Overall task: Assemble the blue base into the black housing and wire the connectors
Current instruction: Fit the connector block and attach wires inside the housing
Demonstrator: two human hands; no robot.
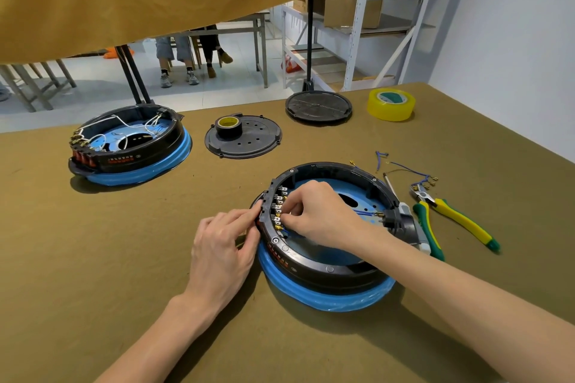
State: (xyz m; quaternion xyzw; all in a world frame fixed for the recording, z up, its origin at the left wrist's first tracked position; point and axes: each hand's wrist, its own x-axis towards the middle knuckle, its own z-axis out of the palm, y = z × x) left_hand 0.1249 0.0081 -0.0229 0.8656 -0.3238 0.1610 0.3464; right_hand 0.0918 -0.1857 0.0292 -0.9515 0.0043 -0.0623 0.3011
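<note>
On far left of table (93, 258), second housing unit (127, 146), white wires already in, parked out of way. My left hand (224, 246) braces outer wall of black housing (311, 270) at terminal block (273, 211), fingers bent against rim, steadying it. Blue base (326, 298) sits seated under housing, right in front of me. My right hand (320, 214) reaches inside, fingertips pinched at brass connector; exact grip hidden. Blue wire (364, 212) trails across base. Spare wires (404, 169), pliers (451, 221) lie right, within reach.
</note>
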